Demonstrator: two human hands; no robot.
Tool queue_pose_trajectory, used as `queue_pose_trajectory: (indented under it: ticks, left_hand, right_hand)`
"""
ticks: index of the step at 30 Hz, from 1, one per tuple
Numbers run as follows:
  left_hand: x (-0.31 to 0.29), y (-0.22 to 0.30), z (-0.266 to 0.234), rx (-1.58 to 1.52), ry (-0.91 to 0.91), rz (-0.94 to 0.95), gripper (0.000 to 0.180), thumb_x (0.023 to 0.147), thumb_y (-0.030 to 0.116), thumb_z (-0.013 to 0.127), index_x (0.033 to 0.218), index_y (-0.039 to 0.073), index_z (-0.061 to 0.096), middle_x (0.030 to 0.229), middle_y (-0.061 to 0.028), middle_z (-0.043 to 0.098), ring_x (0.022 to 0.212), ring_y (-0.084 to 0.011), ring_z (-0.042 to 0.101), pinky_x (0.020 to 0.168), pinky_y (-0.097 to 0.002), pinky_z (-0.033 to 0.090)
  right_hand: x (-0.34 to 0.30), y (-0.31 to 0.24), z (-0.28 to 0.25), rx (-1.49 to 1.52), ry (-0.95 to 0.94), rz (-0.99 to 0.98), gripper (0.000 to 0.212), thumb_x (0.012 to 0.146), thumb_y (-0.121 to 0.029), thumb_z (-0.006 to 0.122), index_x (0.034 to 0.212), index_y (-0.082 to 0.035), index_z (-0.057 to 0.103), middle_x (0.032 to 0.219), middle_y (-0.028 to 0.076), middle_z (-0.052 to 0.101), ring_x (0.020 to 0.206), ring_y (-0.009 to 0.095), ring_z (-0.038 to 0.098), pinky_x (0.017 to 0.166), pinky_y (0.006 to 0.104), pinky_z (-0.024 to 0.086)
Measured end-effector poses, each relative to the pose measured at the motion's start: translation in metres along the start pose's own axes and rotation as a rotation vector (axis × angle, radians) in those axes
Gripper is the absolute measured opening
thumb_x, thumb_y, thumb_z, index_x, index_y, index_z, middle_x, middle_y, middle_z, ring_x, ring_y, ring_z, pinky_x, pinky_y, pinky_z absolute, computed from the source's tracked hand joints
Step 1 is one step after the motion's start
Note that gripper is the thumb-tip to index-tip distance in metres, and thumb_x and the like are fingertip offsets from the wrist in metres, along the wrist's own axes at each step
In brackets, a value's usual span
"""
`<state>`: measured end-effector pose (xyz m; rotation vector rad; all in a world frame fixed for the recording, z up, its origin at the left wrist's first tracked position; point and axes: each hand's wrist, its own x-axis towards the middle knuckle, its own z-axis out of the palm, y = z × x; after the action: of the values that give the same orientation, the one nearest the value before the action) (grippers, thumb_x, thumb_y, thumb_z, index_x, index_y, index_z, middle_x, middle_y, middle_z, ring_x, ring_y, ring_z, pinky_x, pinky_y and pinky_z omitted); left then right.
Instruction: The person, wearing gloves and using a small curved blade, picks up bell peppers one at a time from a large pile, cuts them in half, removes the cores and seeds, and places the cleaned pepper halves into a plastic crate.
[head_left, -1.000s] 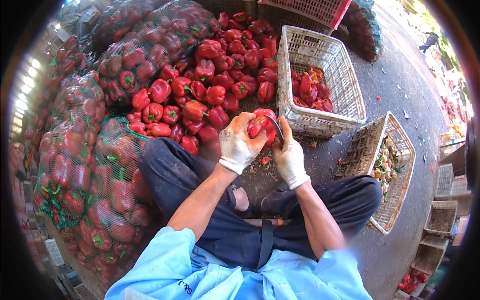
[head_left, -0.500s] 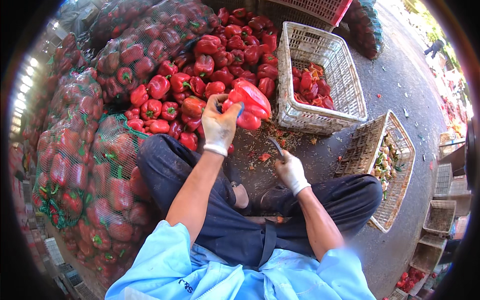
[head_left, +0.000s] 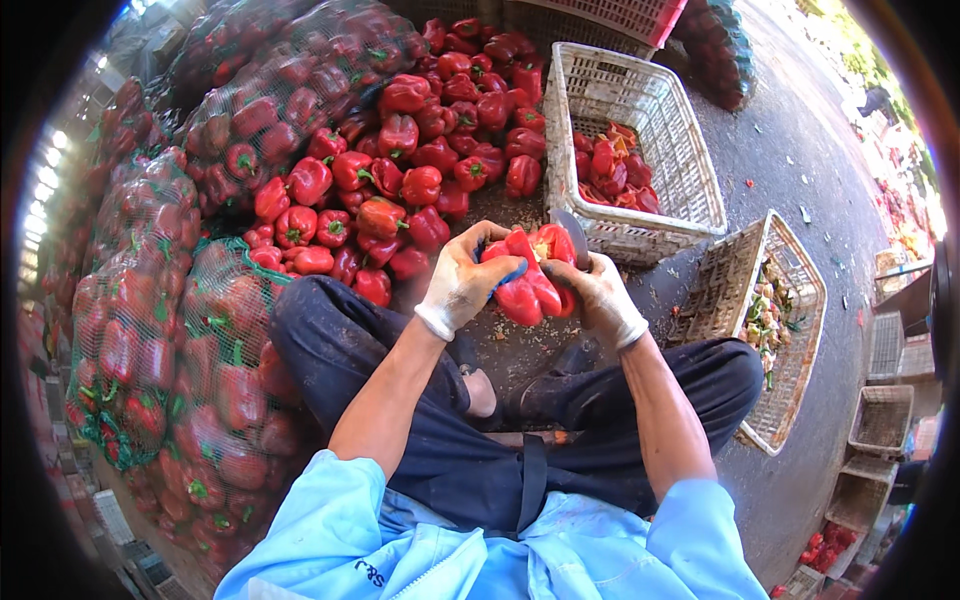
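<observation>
Both of my hands, in stained white gloves, are together above the ground in front of my knees. My left hand (head_left: 462,280) is closed around the left side of a red bell pepper (head_left: 525,295), which is cut open and shows its pale inside. Gripped in my right hand (head_left: 603,298) is a knife (head_left: 572,235), its dark curved blade pointing away from me behind the pepper. The right thumb presses on the pepper's right side. The knife's handle is hidden in the glove. Beyond my left hand lies a heap of whole red bell peppers (head_left: 420,185).
Mesh sacks of peppers (head_left: 240,370) crowd the left. A dirty white crate (head_left: 648,235) ahead holds cut red pepper pieces (head_left: 615,170). Another crate (head_left: 722,275), tilted by my right knee, contains pale-green cores (head_left: 770,315). Seeds and scraps litter the ground between.
My left hand has come nearer and to the right with the pepper. My right hand has risen with the knife to meet it, and the pepper now shows its opened inside.
</observation>
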<state>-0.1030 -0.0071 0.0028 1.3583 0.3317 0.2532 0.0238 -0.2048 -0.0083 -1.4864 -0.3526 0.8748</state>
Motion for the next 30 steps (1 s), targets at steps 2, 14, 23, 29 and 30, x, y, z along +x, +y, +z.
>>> queue_pose_trajectory:
  ticks: [2, 14, 23, 29, 30]
  left_hand:
    - [-0.005, 0.003, 0.002, -0.153, -0.021, -0.01, 0.029, 0.092, 0.01, 0.077, 0.118, 0.001, 0.07, 0.107, -0.0031, 0.075, 0.099, -0.0095, 0.068, 0.094, -0.0266, 0.055]
    - [-0.013, 0.0, 0.005, -0.429, -0.112, -0.184, 0.044, 0.106, 0.027, 0.07, 0.14, -0.001, 0.065, 0.129, -0.0087, 0.072, 0.112, -0.0168, 0.072, 0.099, -0.0343, 0.059]
    - [-0.012, -0.023, 0.007, -0.182, -0.078, -0.054, 0.035, 0.103, 0.017, 0.07, 0.132, -0.002, 0.072, 0.12, -0.0058, 0.076, 0.111, -0.0126, 0.069, 0.1, -0.0319, 0.055]
    - [-0.011, -0.022, 0.015, -0.058, -0.039, 0.025, 0.036, 0.101, 0.013, 0.069, 0.134, -0.001, 0.07, 0.12, -0.005, 0.077, 0.112, -0.0114, 0.068, 0.101, -0.0315, 0.054]
    - [-0.012, -0.026, 0.017, -0.034, -0.031, 0.039, 0.036, 0.1, 0.012, 0.069, 0.134, -0.001, 0.07, 0.119, -0.0052, 0.077, 0.111, -0.0115, 0.068, 0.1, -0.0318, 0.055]
  right_hand:
    - [0.0, 0.001, -0.011, 0.076, 0.035, 0.102, 0.035, 0.094, -0.037, 0.084, 0.107, -0.007, 0.074, 0.085, 0.0, 0.071, 0.065, 0.008, 0.062, 0.055, 0.025, 0.045]
    - [-0.014, -0.029, -0.026, 0.139, 0.118, 0.114, 0.031, 0.091, -0.042, 0.081, 0.093, -0.013, 0.072, 0.076, -0.003, 0.065, 0.053, 0.01, 0.057, 0.042, 0.0284, 0.036]
    - [-0.016, -0.051, -0.012, -0.327, 0.397, -0.299, 0.03, 0.096, -0.025, 0.085, 0.109, 0.001, 0.077, 0.087, 0.001, 0.075, 0.074, 0.005, 0.061, 0.07, 0.0246, 0.051]
    - [-0.027, -0.056, 0.0, -0.264, 0.322, -0.349, 0.027, 0.104, -0.03, 0.077, 0.108, -0.003, 0.076, 0.081, -0.001, 0.071, 0.064, 0.003, 0.057, 0.058, 0.0227, 0.045]
    - [-0.021, -0.05, 0.0, -0.168, 0.214, -0.173, 0.033, 0.106, -0.038, 0.074, 0.109, -0.006, 0.076, 0.08, -0.002, 0.07, 0.061, 0.002, 0.056, 0.054, 0.0216, 0.042]
